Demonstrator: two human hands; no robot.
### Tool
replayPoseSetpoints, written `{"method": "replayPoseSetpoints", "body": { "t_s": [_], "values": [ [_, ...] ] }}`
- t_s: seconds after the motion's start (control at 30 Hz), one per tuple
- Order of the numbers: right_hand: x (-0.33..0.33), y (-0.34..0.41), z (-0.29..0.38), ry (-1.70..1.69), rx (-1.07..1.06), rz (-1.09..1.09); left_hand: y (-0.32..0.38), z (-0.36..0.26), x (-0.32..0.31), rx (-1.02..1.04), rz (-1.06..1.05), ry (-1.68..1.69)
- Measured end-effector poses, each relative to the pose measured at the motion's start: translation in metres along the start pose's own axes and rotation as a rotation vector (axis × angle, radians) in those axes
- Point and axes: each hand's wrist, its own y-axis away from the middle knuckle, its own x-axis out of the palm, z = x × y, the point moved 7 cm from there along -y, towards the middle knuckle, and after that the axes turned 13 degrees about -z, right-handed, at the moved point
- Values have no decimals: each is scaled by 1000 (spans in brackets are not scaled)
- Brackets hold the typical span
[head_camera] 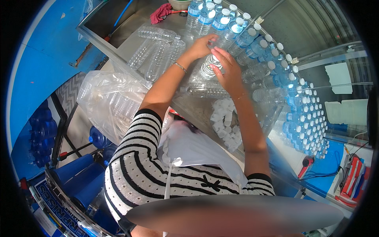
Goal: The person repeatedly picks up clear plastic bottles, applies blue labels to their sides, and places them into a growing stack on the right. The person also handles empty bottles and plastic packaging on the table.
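A clear plastic bottle with a white cap (208,68) stands upright on the metal counter (194,104). My right hand (228,69) is at its neck, fingers bent around the cap area; whether they grip it cannot be told. Just beyond, my left hand (202,46) curves its fingers near another clear bottle among the standing ones; its hold is unclear. Several clear bottles (160,59) lie on their sides left of my hands, and another lying bottle (207,91) is nearer my body. White caps (225,124) form a loose pile beside my right forearm.
Capped bottles with blue labels (220,22) stand in rows at the back and far right. A plastic bag of bottles (115,100) bulges at the counter's left edge. A sink basin (109,20) and red cloth (160,13) lie at the back. A red-and-black tool (306,166) is at the right.
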Motion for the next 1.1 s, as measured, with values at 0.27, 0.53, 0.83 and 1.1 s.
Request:
{"method": "replayPoseSetpoints", "body": {
  "t_s": [0.27, 0.53, 0.83, 1.1],
  "values": [
    [6, 13, -7, 114, -78, -128, 2, 9, 29, 45, 242, 215],
    [-10, -14, -85, 257, 194, -293, 55, -13, -20, -27, 396, 284],
    [0, -32, -109, 146, 349, 121, 104, -37, -24, 15, -252, -164],
    [-2, -34, -105, 145, 362, -22, 66, -10, -57, 42, -374, -245]
  ]
}}
